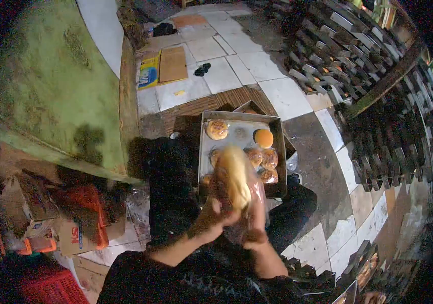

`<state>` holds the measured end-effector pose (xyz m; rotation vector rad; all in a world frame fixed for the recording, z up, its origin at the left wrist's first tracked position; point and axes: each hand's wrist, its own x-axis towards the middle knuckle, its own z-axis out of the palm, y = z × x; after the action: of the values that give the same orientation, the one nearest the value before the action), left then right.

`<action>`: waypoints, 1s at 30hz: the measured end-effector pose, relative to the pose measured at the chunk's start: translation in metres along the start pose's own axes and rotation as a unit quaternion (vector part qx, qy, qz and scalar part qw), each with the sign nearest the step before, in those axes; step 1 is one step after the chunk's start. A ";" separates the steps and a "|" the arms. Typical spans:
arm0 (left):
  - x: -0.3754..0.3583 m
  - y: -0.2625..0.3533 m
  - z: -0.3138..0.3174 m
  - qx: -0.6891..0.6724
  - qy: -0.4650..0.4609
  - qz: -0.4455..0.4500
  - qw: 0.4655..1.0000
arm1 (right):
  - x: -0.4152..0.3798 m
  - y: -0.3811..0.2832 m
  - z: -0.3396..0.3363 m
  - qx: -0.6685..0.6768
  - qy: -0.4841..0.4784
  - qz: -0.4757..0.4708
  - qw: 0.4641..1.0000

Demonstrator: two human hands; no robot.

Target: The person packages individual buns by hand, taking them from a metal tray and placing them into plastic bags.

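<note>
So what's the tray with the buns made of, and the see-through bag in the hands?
The tray looks like metal, dull grey with a slight sheen and thin raised walls. The bag seems to be thin clear plastic: it glints, crinkles, and the bun shows through it. Both the left hand and the right hand grip it.

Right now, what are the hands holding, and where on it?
Both hands, left hand and right hand, hold a bun in a clear plastic bag, gripping its lower end, above the baking tray.

Both hands, left hand [214, 215] and right hand [256, 223], around a bagged bun [234, 177] above a bun tray [240, 117].
</note>
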<state>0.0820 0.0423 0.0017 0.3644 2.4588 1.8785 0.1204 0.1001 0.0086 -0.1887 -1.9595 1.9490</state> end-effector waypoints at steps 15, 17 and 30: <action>0.072 -0.082 -0.023 -0.673 -0.177 -0.327 0.639 | 0.003 0.003 0.021 -0.450 -0.083 -0.258 0.851; 0.076 -0.071 -0.036 -0.629 -0.099 -0.461 0.618 | -0.020 -0.018 0.033 -0.373 -0.127 -0.351 0.849; 0.049 -0.073 -0.042 -0.590 -0.178 -0.475 0.628 | 0.045 0.011 -0.003 -0.510 -0.098 -0.228 0.823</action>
<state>0.0158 -0.0053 -0.0505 -0.4874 0.4650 1.9720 0.0778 0.1190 0.0051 0.2153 -2.6685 0.4990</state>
